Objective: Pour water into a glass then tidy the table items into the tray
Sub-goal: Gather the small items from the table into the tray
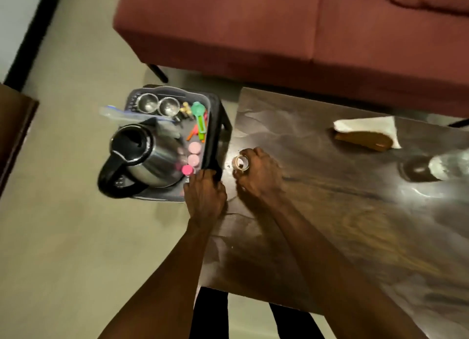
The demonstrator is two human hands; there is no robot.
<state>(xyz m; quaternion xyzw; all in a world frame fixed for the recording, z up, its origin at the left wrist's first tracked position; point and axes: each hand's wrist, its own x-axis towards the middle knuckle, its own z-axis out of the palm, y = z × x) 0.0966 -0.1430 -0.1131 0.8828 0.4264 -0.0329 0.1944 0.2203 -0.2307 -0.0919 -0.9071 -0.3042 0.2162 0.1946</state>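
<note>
both hands curled: left hand (205, 194) grips tray (167, 91) corner, right hand (258, 172) holds tape roll (241, 162).

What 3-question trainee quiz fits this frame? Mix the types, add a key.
1. True or false: the kettle stands in the tray.
2. What does the right hand hold? A) roll of tape B) spoon C) pink lid
3. Fill in: the left hand grips the tray's ____ corner.

Key: 1 true; 2 A; 3 near
</note>
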